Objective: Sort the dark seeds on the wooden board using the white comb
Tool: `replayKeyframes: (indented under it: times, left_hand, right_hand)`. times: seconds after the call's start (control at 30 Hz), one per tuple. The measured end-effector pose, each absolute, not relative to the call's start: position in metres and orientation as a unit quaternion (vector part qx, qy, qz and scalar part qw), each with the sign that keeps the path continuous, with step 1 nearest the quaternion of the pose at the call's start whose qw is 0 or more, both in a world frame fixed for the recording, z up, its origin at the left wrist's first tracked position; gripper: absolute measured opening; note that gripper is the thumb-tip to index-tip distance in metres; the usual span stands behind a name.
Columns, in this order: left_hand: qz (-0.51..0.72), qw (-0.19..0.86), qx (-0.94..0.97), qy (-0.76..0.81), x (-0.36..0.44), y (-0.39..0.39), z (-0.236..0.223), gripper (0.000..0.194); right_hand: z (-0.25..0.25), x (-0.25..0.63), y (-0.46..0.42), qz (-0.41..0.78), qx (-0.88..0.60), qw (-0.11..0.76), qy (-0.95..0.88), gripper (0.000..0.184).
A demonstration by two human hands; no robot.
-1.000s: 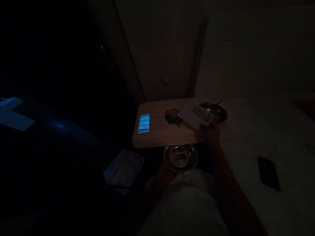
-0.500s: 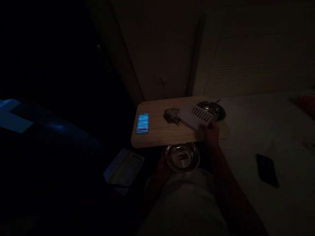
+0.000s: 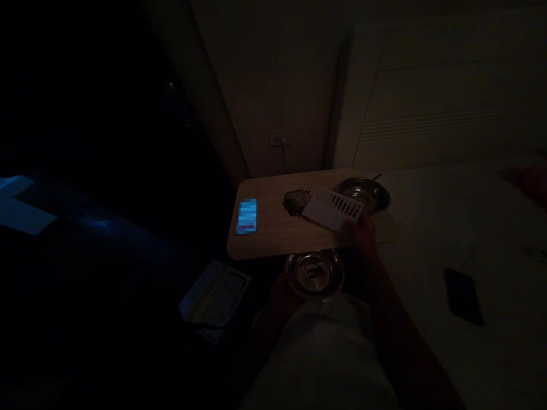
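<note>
The scene is very dark. My right hand (image 3: 363, 232) is closed on the slotted end of a flat white scraper (image 3: 327, 212), whose plain edge meets a heap of small dark and pale grains (image 3: 296, 201). That heap lies on a light wooden tabletop (image 3: 273, 242). Below the table's front edge, my left hand (image 3: 284, 290) grips the left rim of a round metal bowl (image 3: 294, 279), with a dark label inside it. Another metal bowl (image 3: 382, 198) stands at the table's right end, partly behind the scraper, with a handle sticking up from it.
A lit phone (image 3: 247, 216) lies at the table's left end. To the right, a dark phone-like slab (image 3: 464, 296) rests on a white bed (image 3: 419, 239). An open box-like container (image 3: 216, 299) is low on the left. A wall socket (image 3: 279, 138) holds a plugged cable.
The scraper has shifted slightly left and down against the heap, turning a little. My left hand and the bowl it holds stay nearly in place.
</note>
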State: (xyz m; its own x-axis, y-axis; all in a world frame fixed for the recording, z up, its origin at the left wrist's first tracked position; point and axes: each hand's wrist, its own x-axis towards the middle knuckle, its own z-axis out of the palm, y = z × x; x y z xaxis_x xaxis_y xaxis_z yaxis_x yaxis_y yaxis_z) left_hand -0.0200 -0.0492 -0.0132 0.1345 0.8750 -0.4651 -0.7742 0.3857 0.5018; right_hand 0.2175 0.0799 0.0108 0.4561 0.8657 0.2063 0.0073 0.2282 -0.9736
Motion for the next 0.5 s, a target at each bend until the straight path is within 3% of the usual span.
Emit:
replayKeyframes:
  times: [0.5]
  left_hand:
    - [0.552, 0.727, 0.087, 0.399, -0.025, -0.055, -0.017, 0.022]
  right_hand:
    - [0.017, 0.213, 0.085, 0.258, -0.548, 0.673, -0.423, 0.039]
